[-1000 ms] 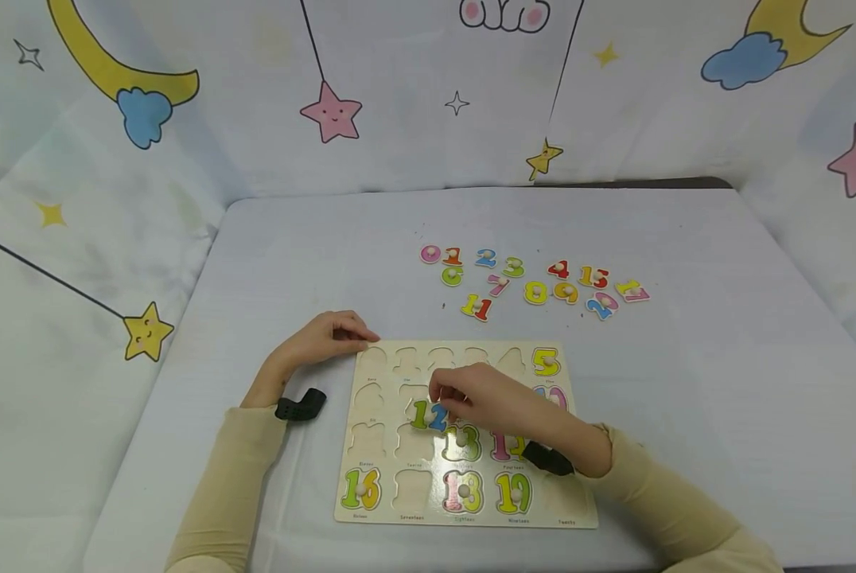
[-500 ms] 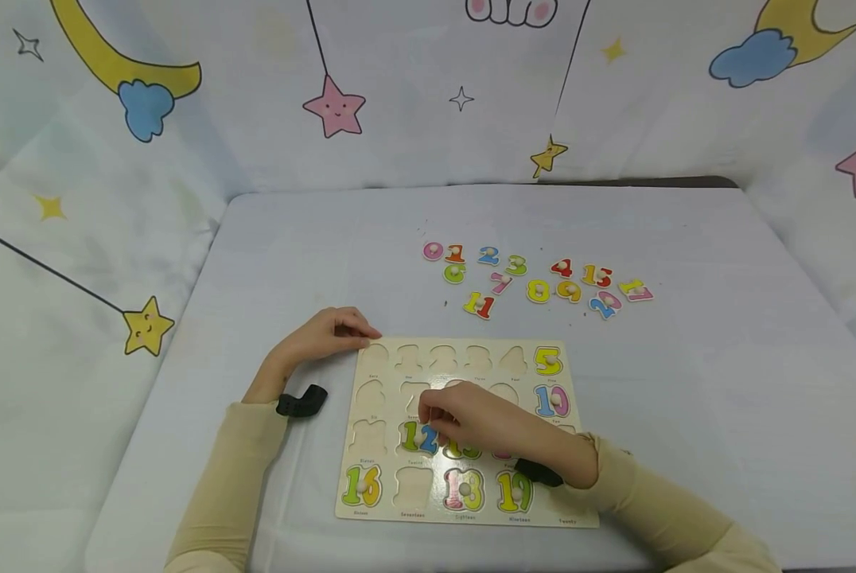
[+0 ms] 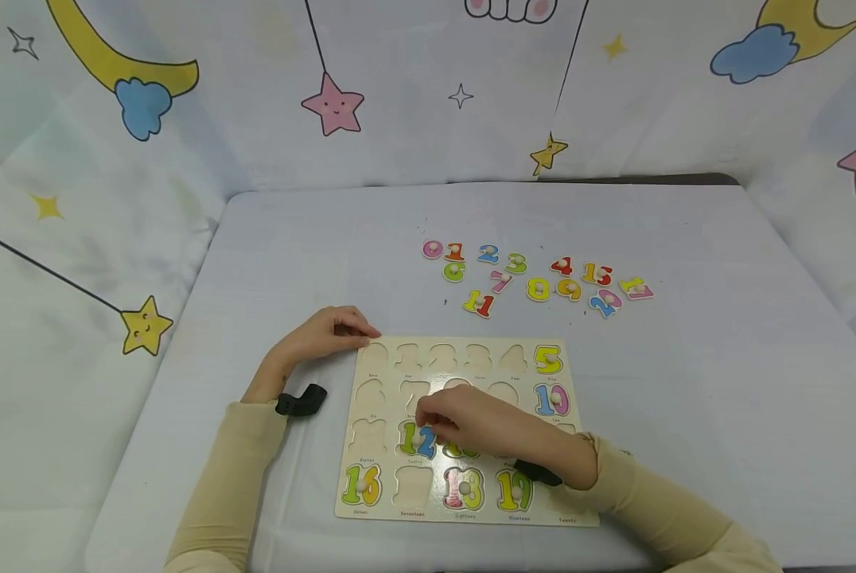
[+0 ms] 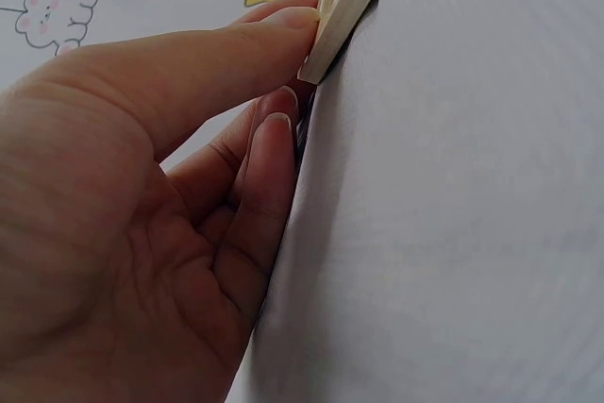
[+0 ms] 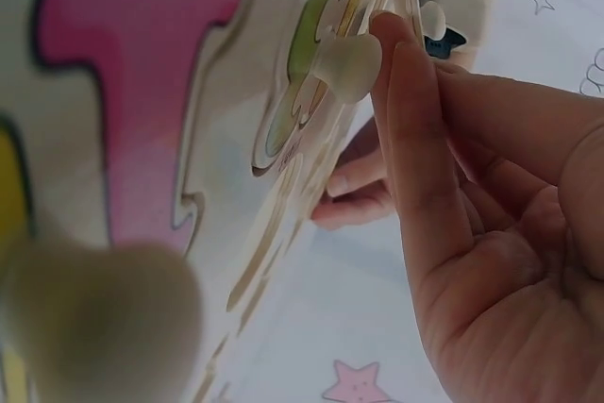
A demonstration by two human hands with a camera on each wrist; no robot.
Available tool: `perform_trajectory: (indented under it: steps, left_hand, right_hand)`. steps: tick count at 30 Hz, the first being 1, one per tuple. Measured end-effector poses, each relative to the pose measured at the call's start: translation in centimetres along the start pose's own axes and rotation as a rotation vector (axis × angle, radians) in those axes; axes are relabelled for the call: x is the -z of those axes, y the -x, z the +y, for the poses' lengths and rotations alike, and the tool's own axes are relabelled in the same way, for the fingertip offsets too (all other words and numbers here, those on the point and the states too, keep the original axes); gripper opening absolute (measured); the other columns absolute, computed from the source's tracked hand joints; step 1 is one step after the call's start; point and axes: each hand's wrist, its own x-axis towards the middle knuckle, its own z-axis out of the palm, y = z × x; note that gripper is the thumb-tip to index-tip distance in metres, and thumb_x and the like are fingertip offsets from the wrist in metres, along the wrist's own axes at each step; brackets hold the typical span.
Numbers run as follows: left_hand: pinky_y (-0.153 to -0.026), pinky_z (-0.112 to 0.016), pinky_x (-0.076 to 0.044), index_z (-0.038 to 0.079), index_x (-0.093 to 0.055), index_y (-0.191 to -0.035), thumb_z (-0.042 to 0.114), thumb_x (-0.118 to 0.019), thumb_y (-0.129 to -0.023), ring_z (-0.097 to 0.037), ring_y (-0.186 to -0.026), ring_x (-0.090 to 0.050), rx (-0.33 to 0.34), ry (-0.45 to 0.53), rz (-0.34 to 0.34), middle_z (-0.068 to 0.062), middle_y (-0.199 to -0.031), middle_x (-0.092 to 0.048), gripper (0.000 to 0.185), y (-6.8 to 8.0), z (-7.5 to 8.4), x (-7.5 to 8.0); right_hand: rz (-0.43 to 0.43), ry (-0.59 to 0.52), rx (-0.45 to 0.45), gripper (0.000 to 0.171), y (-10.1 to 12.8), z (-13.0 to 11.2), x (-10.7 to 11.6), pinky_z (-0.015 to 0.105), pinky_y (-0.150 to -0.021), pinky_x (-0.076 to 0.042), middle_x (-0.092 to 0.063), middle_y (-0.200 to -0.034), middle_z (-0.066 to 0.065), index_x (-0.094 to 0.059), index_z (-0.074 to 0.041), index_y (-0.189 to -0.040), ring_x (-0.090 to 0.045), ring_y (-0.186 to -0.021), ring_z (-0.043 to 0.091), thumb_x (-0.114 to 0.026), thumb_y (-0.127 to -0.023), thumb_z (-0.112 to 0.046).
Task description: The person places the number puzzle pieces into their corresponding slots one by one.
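Observation:
A wooden number puzzle board (image 3: 392, 458) lies on the table, with number pieces 5, 10, 13, 16, 18 and 19 in their recesses. My left hand (image 3: 330, 330) holds the board's far left corner, thumb over the edge, as the left wrist view shows. My right hand (image 3: 464, 418) is over the middle of the board. Its fingertips hold the right side of the green and blue number 12 piece (image 3: 409, 438), which lies at the "Twelve" recess; its knob (image 5: 433, 21) stands free beyond the fingers. I cannot tell whether the piece sits fully flat.
Beyond the board lie several loose number pieces, among them the 11 (image 3: 479, 304), the 8 (image 3: 538, 289), the 20 (image 3: 605, 303) and the 17 (image 3: 636, 289). A patterned cloth (image 3: 399, 48) hangs behind the table (image 3: 313, 239).
My right hand has brought the number 12 piece down and slightly left, from above the board to its recess. My left hand has stayed at the corner.

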Motion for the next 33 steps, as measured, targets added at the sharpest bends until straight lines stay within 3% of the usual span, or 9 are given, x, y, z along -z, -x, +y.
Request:
perform_trajectory:
  steps: [9, 25, 29, 33]
  left_hand:
    - [-0.074, -0.026, -0.044, -0.007, -0.069, -0.101, -0.004, -0.065, -0.085, -0.022, -0.087, -0.056, -0.005, -0.005, 0.000, -0.016, -0.097, -0.063, 0.017, -0.07, -0.12, 0.08]
    - [-0.074, -0.028, -0.043, -0.006, -0.069, -0.103, -0.003, -0.065, -0.086, -0.023, -0.087, -0.055, 0.005, -0.013, -0.015, -0.016, -0.097, -0.063, 0.017, -0.19, 0.16, 0.22]
    - [-0.073, -0.027, -0.043, -0.005, -0.070, -0.102, -0.002, -0.065, -0.086, -0.024, -0.086, -0.055, 0.012, -0.016, -0.015, -0.015, -0.097, -0.063, 0.017, -0.15, 0.23, 0.24]
    - [-0.073, -0.026, -0.043, -0.007, -0.069, -0.102, -0.003, -0.065, -0.086, -0.022, -0.086, -0.055, 0.006, -0.024, -0.018, -0.015, -0.097, -0.063, 0.017, -0.05, 0.15, 0.13]
  right_hand:
    - [-0.005, 0.105, 0.031, 0.019, 0.12, 0.27, -0.26, 0.024, -0.084, -0.042, -0.064, -0.102, -0.006, -0.070, -0.008, -0.108, -0.055, -0.092, 0.004, -0.062, -0.090, -0.006]
    - [-0.040, 0.237, 0.073, 0.020, 0.14, 0.16, -0.50, 0.021, -0.086, -0.042, -0.060, -0.104, -0.002, -0.070, -0.009, -0.107, -0.056, -0.094, 0.008, -0.061, -0.089, -0.006]
    - [-0.059, 0.274, 0.076, 0.023, 0.21, 0.00, -0.46, 0.022, -0.086, -0.042, -0.060, -0.107, -0.002, -0.069, -0.009, -0.112, -0.056, -0.097, 0.008, -0.060, -0.090, -0.008]
    - [-0.086, 0.244, 0.052, 0.028, 0.28, 0.12, -0.27, 0.023, -0.085, -0.042, -0.061, -0.109, -0.003, -0.065, -0.010, -0.119, -0.055, -0.097, 0.008, -0.059, -0.091, -0.009]
